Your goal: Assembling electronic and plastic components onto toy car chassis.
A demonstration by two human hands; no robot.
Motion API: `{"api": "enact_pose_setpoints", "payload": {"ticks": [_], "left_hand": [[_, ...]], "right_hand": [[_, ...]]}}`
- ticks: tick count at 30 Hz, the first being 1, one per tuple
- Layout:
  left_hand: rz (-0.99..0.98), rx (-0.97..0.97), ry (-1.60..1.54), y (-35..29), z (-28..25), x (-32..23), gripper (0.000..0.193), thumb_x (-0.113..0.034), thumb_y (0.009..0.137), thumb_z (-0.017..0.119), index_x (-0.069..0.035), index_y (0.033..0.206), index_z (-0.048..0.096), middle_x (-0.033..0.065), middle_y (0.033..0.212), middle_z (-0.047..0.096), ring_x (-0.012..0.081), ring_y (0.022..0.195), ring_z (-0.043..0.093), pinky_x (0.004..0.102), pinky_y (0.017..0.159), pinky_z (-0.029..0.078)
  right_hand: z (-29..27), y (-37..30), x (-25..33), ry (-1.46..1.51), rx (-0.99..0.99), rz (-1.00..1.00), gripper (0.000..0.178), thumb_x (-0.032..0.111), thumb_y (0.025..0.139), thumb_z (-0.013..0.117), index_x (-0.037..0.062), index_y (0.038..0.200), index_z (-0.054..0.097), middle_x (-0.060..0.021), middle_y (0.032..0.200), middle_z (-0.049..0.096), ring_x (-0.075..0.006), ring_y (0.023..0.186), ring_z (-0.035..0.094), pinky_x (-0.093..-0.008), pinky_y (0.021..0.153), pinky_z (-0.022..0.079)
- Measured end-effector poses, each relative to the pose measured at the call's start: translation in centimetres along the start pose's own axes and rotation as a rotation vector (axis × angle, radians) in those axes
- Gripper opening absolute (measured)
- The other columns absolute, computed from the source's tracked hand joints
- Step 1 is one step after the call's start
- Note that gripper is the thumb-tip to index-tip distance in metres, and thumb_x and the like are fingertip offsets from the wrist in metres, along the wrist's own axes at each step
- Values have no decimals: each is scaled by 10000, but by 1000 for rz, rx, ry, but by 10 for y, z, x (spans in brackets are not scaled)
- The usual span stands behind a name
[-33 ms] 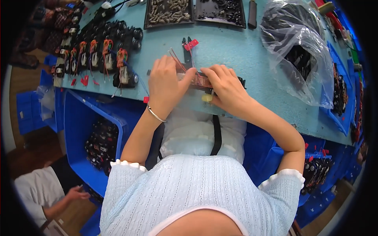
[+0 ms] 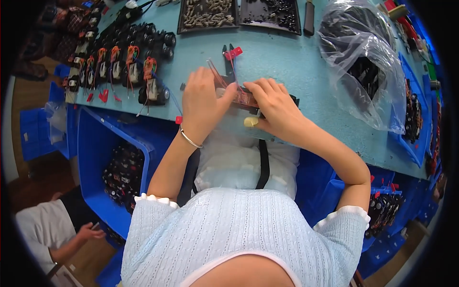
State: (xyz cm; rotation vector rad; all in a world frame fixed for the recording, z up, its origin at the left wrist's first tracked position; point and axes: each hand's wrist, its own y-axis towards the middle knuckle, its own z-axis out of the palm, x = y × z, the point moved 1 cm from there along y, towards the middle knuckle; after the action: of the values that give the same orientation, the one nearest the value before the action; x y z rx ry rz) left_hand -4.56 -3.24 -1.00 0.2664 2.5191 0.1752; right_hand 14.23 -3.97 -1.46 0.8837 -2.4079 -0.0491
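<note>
Scarcely anything has moved: our view slid a tiny bit, and our yellow thumb cover [image 2: 250, 122] sits slightly lower

Our bare left hand [image 2: 203, 98] and bare right hand [image 2: 278, 106] stay on the dark plastic unit with a copper-brown board [image 2: 245, 99]. It is between them, at the near edge of the pale blue-green table [image 2: 191, 53]. Our left thumb and fingers grasp its left end, and our right fingers hold its right end. We cannot see the fingertips underneath.

We think the unit is light and stiff, with smooth plastic that could slip a little. We should hold the hard ends and press softly on the board. Thin red wires [image 2: 217, 74] stick up by our left thumb; they look bendy and easy to pull loose, so we shouldn't lift by them.

Just past our fingers are a black two-pronged part [image 2: 229, 68] and a bright red tab [image 2: 233, 53]. Farther out, we see dark wired units [image 2: 154, 91] on the left and a clear, crinkly plastic bag [image 2: 338, 91] on the right.
</note>
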Motion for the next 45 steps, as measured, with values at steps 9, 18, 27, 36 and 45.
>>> {"api": "enact_pose_setpoints", "payload": {"ticks": [9,18,27,36,45], "left_hand": [[76,-98,-176,8,7,5,153,-119,744,646,5,705,566,113,789,590,274,823,530,385,755,422],[26,5,-254,9,14,6,105,-143,748,620,-55,712,577,75,713,594,278,792,548,406,784,389],[75,-98,-254,4,13,3,42,-71,771,589,-32,785,597,83,759,619,264,765,572,404,843,384],[-98,105,-912,9,0,-12,62,27,843,537,-7,810,577,38,798,620,94,754,545,230,713,437],[246,370,-898,-18,-31,10,89,13,807,570,35,893,574,62,839,627,111,801,604,235,687,497]], "right_hand": [[16,74,-45,650,297,521,280,259,894,562,-10,880,641,-42,763,592,-155,775,568,-278,679,439],[26,107,-48,715,226,696,248,291,871,588,61,815,662,29,675,533,-54,603,450,-225,537,355],[5,102,-56,835,-259,514,208,256,849,650,80,740,629,46,635,527,-30,540,416,-207,500,323],[-16,92,-19,1036,-279,439,167,228,895,623,66,874,656,45,706,576,-32,633,498,-195,589,383],[-12,82,-40,1324,-155,558,194,235,921,588,64,965,667,25,841,609,-25,769,525,-197,658,417]]}}
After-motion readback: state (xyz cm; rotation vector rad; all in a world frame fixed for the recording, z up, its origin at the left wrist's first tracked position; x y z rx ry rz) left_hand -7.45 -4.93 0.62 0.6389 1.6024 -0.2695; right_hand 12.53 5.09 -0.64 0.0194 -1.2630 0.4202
